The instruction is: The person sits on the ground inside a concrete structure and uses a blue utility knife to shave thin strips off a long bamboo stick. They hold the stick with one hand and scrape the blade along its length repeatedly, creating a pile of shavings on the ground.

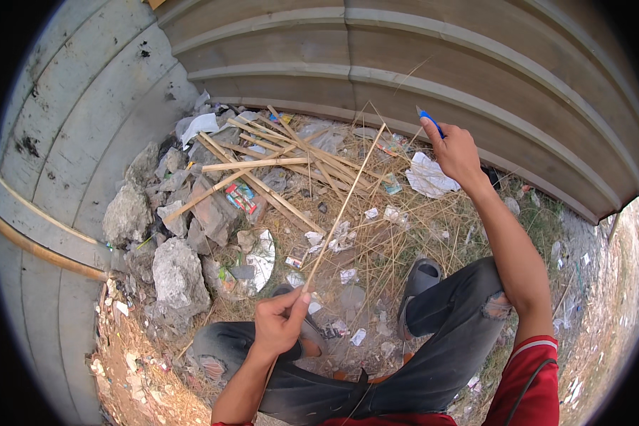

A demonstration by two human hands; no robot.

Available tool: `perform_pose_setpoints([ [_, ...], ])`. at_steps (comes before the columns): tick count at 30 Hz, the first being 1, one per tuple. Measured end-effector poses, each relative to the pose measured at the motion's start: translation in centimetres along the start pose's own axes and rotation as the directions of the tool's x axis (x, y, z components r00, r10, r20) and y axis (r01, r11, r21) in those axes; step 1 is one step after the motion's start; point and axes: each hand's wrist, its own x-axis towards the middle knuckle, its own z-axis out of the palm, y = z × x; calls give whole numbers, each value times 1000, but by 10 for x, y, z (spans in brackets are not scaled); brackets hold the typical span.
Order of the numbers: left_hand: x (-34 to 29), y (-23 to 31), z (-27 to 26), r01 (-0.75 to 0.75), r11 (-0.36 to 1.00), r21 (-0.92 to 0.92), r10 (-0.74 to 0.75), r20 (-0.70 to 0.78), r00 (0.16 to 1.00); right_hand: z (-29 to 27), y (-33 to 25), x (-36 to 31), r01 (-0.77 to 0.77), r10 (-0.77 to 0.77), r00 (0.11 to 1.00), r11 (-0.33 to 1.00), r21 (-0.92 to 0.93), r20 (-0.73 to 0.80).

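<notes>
A long, thin, pale stick (346, 201), which looks like split bamboo or cane, slants up and away from my left hand (278, 321). That hand pinches its lower end between thumb and fingers, just above my left knee. Off to the right, my right hand (456, 153) is closed around a blue utility knife (431, 123). A short blade shows at the knife's tip, pointing up and to the left. The knife and the stick are well apart. Beyond the stick's middle lies a loose pile of similar but thicker bamboo strips (255, 164) on the ground.
Rough grey rocks (179, 277) are heaped at the left, beside a pale panel wall (85, 113). A ribbed metal sheet (433, 53) closes off the far side. Dry grass, crumpled white paper (429, 175) and other litter cover the ground around my shoes.
</notes>
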Motion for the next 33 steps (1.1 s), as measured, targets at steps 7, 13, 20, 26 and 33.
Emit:
perform_pose_setpoints([
  [7,9,8,3,100,982,-160,-90,70,993,6,-66,-67,292,-309,922,951,105,235],
  [13,13,14,0,198,948,-249,-179,96,979,31,-102,-130,552,-564,723,819,159,399],
  [20,12,7,7,144,968,-205,-131,74,989,35,-78,-73,485,-474,859,874,-14,194],
  [26,13,9,8,136,972,-192,-130,45,991,40,-106,-128,572,-562,739,815,94,370],
  [33,4,-5,0,59,998,-5,-58,84,995,35,-41,-21,255,-246,964,962,-96,101],
])
